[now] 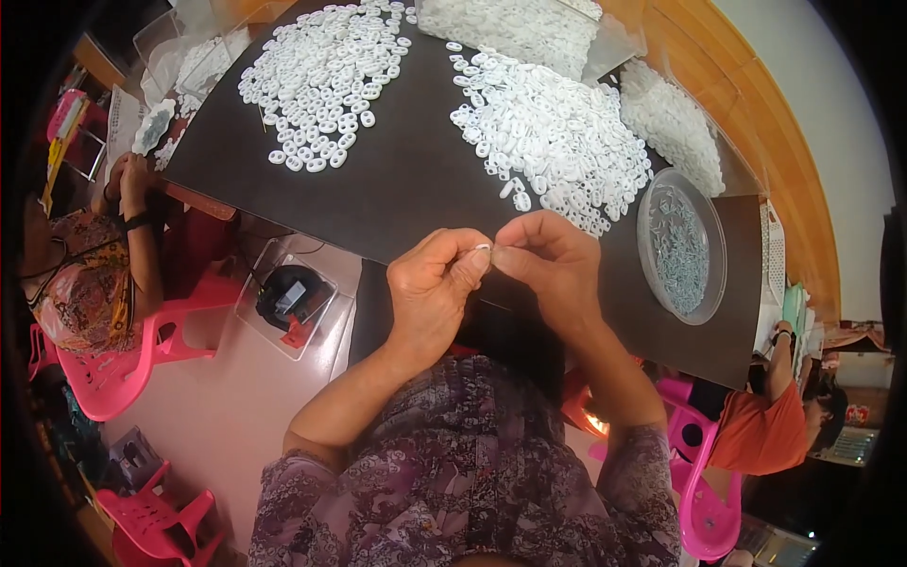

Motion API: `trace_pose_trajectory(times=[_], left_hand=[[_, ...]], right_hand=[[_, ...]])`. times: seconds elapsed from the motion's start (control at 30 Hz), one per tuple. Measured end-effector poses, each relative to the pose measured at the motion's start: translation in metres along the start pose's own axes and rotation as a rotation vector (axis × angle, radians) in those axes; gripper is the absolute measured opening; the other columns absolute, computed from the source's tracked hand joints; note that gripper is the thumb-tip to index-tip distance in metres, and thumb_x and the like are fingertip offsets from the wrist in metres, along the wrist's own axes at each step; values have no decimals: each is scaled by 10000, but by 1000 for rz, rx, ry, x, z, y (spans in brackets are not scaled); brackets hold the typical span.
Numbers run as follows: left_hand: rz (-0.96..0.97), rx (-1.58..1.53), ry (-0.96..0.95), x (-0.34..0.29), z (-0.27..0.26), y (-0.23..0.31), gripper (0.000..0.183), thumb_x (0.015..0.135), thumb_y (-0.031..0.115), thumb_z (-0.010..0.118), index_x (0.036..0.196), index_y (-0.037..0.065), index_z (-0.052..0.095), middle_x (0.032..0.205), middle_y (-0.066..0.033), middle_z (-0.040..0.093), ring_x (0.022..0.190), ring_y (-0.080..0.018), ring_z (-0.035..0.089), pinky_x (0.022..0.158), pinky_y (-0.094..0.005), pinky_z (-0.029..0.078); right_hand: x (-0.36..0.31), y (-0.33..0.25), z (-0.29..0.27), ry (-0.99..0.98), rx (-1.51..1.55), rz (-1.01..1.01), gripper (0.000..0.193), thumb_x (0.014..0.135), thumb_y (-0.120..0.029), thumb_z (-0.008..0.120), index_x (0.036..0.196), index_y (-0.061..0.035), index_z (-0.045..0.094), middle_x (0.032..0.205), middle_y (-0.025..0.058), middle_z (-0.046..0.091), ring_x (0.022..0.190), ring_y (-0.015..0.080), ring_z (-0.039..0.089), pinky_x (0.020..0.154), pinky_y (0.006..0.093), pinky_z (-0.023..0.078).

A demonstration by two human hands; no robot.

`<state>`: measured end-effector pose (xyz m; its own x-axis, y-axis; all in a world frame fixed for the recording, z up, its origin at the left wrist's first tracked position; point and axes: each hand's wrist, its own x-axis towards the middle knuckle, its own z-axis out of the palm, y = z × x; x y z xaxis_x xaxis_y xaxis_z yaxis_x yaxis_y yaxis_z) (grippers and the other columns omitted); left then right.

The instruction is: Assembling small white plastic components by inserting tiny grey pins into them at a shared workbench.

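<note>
Close above the near edge of the dark table [416, 180], my two hands meet at their fingertips. My left hand [427, 288] pinches a small white plastic piece [483, 247] between thumb and forefinger; only its edge shows. Pressed up against it, my right hand [559, 269] is closed in a pinch, and what its fingertips hold is too small to make out. Ahead to the right spreads a heap of white oval plastic pieces [557, 123]. A looser pile of white pieces with two holes [326, 71] lies ahead to the left. A round clear dish [647, 255] of small grey metal-looking parts sits to my right.
Clear bins [614, 42] full of white pieces stand at the far side. Another person's hands [132, 175] work at the far left, beside a pink chair [142, 364]. A person in orange [761, 430] sits at the right by another pink chair [704, 510].
</note>
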<state>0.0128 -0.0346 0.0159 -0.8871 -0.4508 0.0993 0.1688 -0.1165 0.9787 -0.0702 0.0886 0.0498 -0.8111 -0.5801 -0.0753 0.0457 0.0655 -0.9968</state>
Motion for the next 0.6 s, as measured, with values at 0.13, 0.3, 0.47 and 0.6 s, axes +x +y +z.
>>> trace_pose_trajectory(times=[0.13, 0.3, 0.47, 0.6], left_hand=[[-156, -181, 3, 1, 0, 2, 160, 886, 96, 599, 992, -22, 621, 808, -28, 622, 661, -63, 541, 580, -183, 445], [-209, -261, -1, 1, 1, 3, 161, 894, 89, 583, 996, -33, 611, 817, -42, 632, 668, -72, 556, 584, -190, 456], [-196, -258, 22, -1, 3, -1, 150, 896, 83, 578, 986, -33, 613, 815, -43, 632, 668, -71, 555, 581, -189, 453], [-167, -188, 18, -2, 3, 0, 151, 895, 86, 581, 979, -36, 614, 814, -42, 632, 663, -69, 553, 577, -189, 450]], right_hand=[[-1, 2, 3, 13, -22, -80, 118, 799, 1, 636, 913, 8, 605, 852, 25, 624, 771, 75, 574, 701, 204, 458], [-3, 5, 7, 34, -167, -172, 80, 840, -11, 595, 916, 14, 593, 851, 23, 614, 766, 75, 562, 710, 211, 457], [-1, 17, 9, 81, -430, -269, 52, 880, -45, 544, 890, 5, 548, 790, 15, 553, 728, 72, 521, 660, 220, 436], [-1, 21, 11, 100, -401, -285, 24, 838, -36, 569, 855, -28, 555, 737, 70, 530, 678, 188, 517, 621, 306, 407]])
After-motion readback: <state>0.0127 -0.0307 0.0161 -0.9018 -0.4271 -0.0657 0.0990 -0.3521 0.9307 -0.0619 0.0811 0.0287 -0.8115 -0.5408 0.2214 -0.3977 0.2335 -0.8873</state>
